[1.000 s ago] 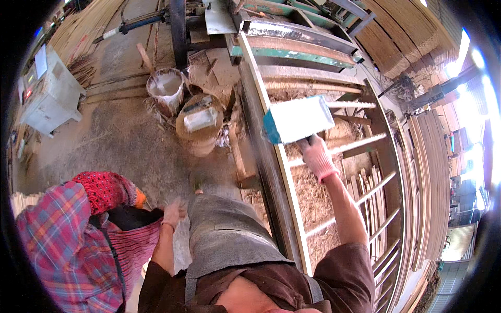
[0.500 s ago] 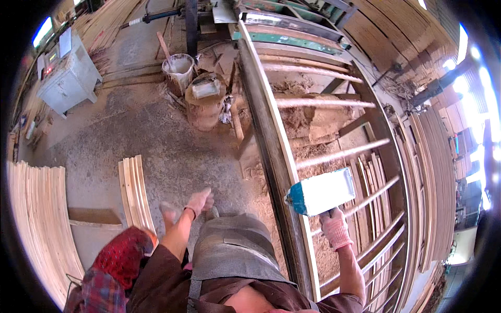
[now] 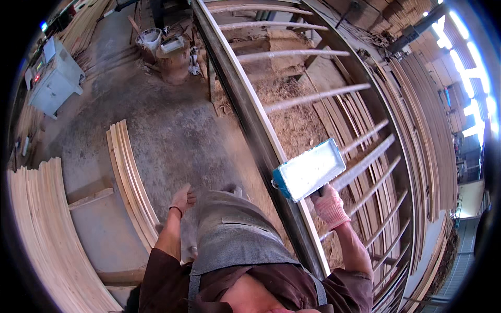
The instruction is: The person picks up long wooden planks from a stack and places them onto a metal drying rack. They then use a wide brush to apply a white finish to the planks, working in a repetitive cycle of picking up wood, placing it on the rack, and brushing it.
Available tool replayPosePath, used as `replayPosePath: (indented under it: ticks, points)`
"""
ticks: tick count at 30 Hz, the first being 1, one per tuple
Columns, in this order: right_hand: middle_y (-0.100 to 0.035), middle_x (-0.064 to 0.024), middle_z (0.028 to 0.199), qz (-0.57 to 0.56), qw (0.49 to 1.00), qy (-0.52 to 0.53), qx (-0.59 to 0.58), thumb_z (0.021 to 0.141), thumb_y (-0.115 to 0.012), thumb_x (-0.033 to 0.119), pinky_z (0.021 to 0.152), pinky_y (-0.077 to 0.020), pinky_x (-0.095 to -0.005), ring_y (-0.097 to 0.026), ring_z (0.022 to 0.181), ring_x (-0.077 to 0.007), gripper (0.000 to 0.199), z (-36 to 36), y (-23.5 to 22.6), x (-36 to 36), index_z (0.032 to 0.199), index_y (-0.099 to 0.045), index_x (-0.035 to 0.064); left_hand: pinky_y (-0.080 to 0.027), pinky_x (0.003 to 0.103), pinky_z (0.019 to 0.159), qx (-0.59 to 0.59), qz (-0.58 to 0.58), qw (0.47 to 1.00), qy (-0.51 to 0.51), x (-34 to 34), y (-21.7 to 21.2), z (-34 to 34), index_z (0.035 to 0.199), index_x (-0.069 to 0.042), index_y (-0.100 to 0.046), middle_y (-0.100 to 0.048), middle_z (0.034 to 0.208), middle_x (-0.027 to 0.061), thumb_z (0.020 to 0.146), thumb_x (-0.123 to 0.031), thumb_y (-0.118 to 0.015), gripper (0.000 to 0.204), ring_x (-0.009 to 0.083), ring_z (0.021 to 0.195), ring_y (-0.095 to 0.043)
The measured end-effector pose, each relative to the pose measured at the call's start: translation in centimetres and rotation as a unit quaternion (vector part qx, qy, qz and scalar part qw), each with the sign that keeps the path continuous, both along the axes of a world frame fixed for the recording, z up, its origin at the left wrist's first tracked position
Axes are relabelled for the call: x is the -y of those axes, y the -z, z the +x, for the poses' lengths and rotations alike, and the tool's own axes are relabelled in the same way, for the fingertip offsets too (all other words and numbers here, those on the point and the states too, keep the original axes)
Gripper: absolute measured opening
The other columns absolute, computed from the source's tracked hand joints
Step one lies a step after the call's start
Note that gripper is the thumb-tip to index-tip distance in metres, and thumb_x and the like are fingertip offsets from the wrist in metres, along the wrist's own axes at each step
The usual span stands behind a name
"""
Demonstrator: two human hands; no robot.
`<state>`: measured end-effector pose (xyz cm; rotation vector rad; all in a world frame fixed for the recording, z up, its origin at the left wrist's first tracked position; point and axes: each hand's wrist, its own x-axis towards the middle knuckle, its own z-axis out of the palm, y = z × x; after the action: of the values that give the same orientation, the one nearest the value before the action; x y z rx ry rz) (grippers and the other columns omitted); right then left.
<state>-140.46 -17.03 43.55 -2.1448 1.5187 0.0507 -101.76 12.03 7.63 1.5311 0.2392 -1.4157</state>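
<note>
My right hand (image 3: 331,207), in a pale pink knit glove, is closed around the short dark handle of a rectangular box-like tool (image 3: 313,169) with a white face and blue sides. The tool lies across a long pale wood strip (image 3: 245,70) on the dark rail (image 3: 255,133) of a rack; I cannot tell whether it touches the strip. My left hand (image 3: 182,198), gloved too, hangs over the floor beside my grey apron (image 3: 235,229). It holds nothing, its fingers loosely bent and the thumb apart.
Round crossbars (image 3: 318,96) span the rack above sawdust (image 3: 292,125) and boards. Pale wood strips (image 3: 42,208) are stacked at the left, with a smaller bundle (image 3: 128,172) nearer me. A white bucket (image 3: 150,39), a drum (image 3: 175,65) and a grey cabinet (image 3: 55,83) stand farther off.
My view has shifted, and the rack, bucket and drum sit higher in it. A person's red and plaid sleeve at the lower left has gone from view. My right hand still grips the tool.
</note>
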Motion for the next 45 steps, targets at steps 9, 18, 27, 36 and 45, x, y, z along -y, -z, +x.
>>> replayPosePath:
  ticks: [9,18,27,36,45]
  points:
    - [-0.075,-0.0236,0.103,0.054,0.993,0.102,-0.029,0.09,-0.074,0.03,0.085,-0.0571,-0.0456,-0.074,0.1,-0.0376,0.04,-25.2,-2.4,-16.3,0.117,-0.071,0.0005,-0.05,0.035,0.068,0.078,-0.027,0.991,0.101,-11.6,-2.9,-21.8,0.12,-0.003,-0.07,-0.072,0.093,0.0069,0.099,-0.059,-0.059,0.061,0.0181,0.076,-0.065]
    - [-0.075,-0.0246,0.107,0.047,0.993,0.101,-0.034,0.087,-0.076,0.04,0.088,-0.0569,-0.0486,-0.072,0.104,-0.041,0.049,-52.0,-1.3,-31.5,0.118,-0.071,0.0012,-0.038,0.032,0.052,-0.064,0.049,0.995,0.057,-39.5,3.6,-44.6,0.098,-0.009,-0.066,-0.054,0.069,-0.0005,0.096,-0.057,-0.061,0.048,0.0143,0.054,-0.051]
    - [-0.074,-0.027,0.105,0.035,0.985,0.151,-0.072,0.089,-0.073,0.034,0.088,-0.0568,-0.0487,-0.072,0.104,-0.0405,0.04,-81.8,-0.8,-50.7,0.111,-0.074,0.0009,-0.048,0.031,0.062,0.118,0.021,0.973,0.197,-41.7,-4.9,-70.5,0.104,-0.007,-0.068,-0.065,0.088,0.0034,0.1,-0.047,-0.061,0.041,0.0152,0.071,-0.062]
    - [-0.072,-0.028,0.095,-0.014,0.975,0.186,-0.121,0.088,-0.072,0.038,0.082,-0.0579,-0.0487,-0.072,0.092,-0.0436,0.043,-110.9,-3.3,-70.3,0.104,-0.075,-0.0022,-0.045,0.026,0.055,-0.006,-0.064,0.995,0.07,-56.5,-5.5,-93.5,0.094,-0.012,-0.068,-0.061,0.078,-0.001,0.104,-0.041,-0.06,0.032,0.0105,0.068,-0.058]
    - [-0.073,-0.0276,0.088,-0.032,0.978,0.131,-0.158,0.085,-0.072,0.032,0.08,-0.0591,-0.0478,-0.073,0.086,-0.0435,0.037,-138.1,-3.1,-85.4,0.097,-0.076,-0.0017,-0.026,0.031,0.045,-0.12,0.111,0.98,0.117,-93.7,0.4,-114.6,0.076,-0.016,-0.052,-0.04,0.06,-0.0035,0.099,-0.058,-0.056,0.048,0.0133,0.048,-0.039]
